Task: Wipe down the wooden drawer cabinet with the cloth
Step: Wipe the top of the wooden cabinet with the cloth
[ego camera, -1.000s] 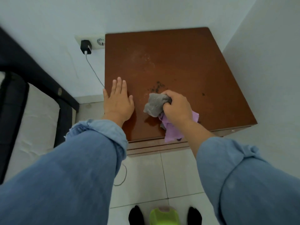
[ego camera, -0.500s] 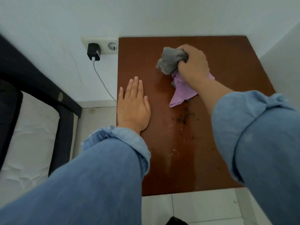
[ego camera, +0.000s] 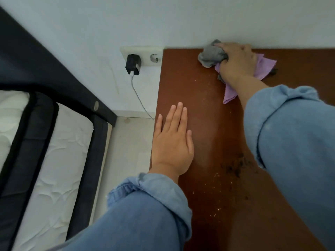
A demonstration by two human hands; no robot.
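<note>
The wooden drawer cabinet shows only its reddish-brown top, which runs back to the white wall. My right hand grips a bunched grey and lilac cloth at the top's far edge, against the wall. The cloth's lilac part trails out under my wrist. My left hand lies flat with straight fingers on the top near its left edge. Dark crumbs and pale specks lie on the wood nearer to me. My sleeves hide the near right part of the top.
A wall socket with a black charger and white cable sits left of the cabinet. A bed with a dark frame and white mattress stands further left. Pale floor tiles lie between bed and cabinet.
My right hand has pushed the cloth from the near middle of the top away to its far edge at the wall. My left hand has stayed flat on the wood.
</note>
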